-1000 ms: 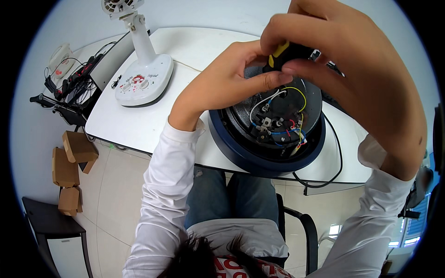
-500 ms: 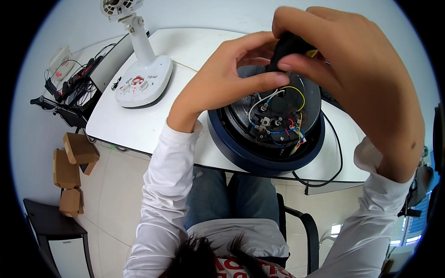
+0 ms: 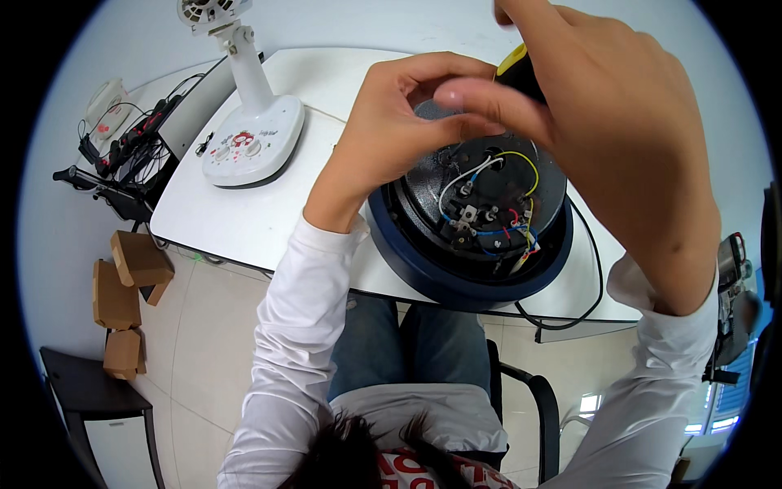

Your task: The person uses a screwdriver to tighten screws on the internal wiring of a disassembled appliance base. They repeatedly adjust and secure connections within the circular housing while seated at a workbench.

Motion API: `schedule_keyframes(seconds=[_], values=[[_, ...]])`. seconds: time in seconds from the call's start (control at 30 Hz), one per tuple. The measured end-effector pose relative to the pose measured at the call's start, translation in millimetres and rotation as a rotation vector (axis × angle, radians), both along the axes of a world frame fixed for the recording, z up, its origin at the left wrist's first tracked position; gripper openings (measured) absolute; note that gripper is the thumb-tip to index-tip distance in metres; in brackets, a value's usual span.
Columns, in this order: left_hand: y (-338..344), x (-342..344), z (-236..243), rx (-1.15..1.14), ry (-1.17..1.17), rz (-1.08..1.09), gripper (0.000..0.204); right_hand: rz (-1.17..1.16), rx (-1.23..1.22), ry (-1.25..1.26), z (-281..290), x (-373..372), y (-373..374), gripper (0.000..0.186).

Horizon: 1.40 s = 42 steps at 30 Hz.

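Held a black-and-yellow tool handle (image 3: pixel 521 75) in the right hand (image 3: pixel 623 106), with the thumb stretched leftward and the other fingers partly hidden; could not tell the firmness of the grip or the place of the tool's tip. Arched the left hand (image 3: pixel 387 122) close beside it, with thumb and forefinger wide apart at the base, apparently for steadiness at one spot over the housing's far side; could not tell of anything pinched at the covered fingertips. Rested the round, dark blue housing (image 3: pixel 423 273) near the front edge of a white table (image 3: pixel 342 73), wiring uppermost, seemingly for open access to the black plate (image 3: pixel 505 193), white wire (image 3: pixel 443 198) and yellow-green wire (image 3: pixel 537 175). Looped a black cord (image 3: pixel 601 269) at the right. Showed a white fan stand (image 3: pixel 273 151) well apart at the left; included cardboard boxes (image 3: pixel 114 293) and a dark cabinet (image 3: pixel 90 379) on pale floor tiles (image 3: pixel 199 326), and a chair armrest (image 3: pixel 547 416) at the lower right.
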<state>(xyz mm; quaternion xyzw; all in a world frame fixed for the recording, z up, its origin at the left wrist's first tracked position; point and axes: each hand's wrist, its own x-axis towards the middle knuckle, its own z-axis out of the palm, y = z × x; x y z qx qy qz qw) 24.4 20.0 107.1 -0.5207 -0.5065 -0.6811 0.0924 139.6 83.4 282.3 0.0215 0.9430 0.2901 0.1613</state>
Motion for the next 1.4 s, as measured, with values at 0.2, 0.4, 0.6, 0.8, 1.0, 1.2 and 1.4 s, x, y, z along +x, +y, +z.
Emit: schedule_keyframes(seconds=[0.2, 0.4, 0.6, 0.8, 1.0, 1.2, 1.4], values=[[-5, 2, 3, -0.053, -0.058, -0.056, 0.038, 0.174, 0.000, 0.094, -4, 1, 10, 0.018], [-17, 6, -6, -0.090, -0.071, -0.102, 0.037, 0.869, -0.261, 0.382, -36, 12, 56, 0.020], [-11, 8, 2, -0.195, -0.027, -0.034, 0.029, 0.898, -0.450, 0.318, -17, 25, 50, 0.021], [-8, 7, 3, -0.177, -0.068, -0.049, 0.035, 0.824, -0.382, 0.298, -7, 25, 37, 0.023], [-12, 4, -7, -0.098, -0.043, -0.088, 0.037, 0.736, -0.317, 0.282, -3, 26, 33, 0.024], [4, -5, -7, -0.053, -0.098, -0.098, 0.040, 0.673, -0.276, 0.239, 0, 24, 34, 0.025], [3, -2, -8, -0.062, -0.146, 0.105, 0.038, 0.559, -0.400, 0.330, -12, 17, 31, 0.024]])
